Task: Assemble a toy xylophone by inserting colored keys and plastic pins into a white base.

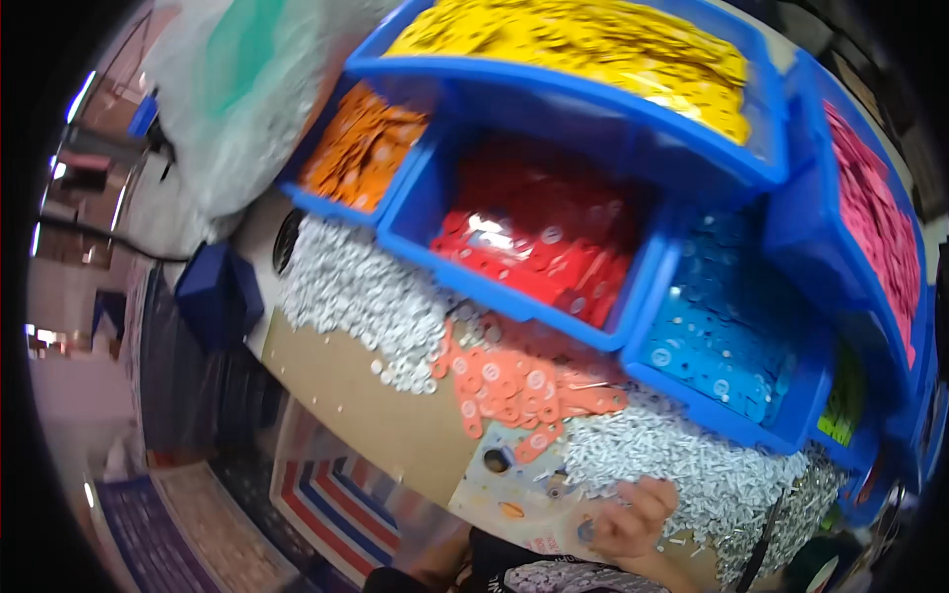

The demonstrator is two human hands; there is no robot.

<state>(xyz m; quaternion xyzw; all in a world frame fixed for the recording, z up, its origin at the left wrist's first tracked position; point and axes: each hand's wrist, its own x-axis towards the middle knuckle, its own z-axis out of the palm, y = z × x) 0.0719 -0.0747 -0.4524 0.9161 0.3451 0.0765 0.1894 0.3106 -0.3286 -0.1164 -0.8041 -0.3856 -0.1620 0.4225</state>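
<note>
My right hand (633,516) is over the near edge of the worktable, beside a heap of small silvery rivet-like pieces (682,450). Its fingers are curled together, slightly blurred; whatever they may hold is too small to make out. A small greyish round spot (586,531) shows by the fingertips. Under that hand lies a pale board (479,504) with a dark round hole or disc and a small orange piece (511,510). My left hand (450,553) is low by the table edge, only partly seen, its fingers hidden. Flat coral tags (514,385) with round marks lie piled beyond the board.
White ring-shaped pieces (366,292) are heaped at the left. Blue bins behind hold orange tags (366,148), red tags (544,227), blue tags (722,336), yellow tags (583,44) and pink tags (875,217). A translucent plastic bag (267,99) stands at the far left.
</note>
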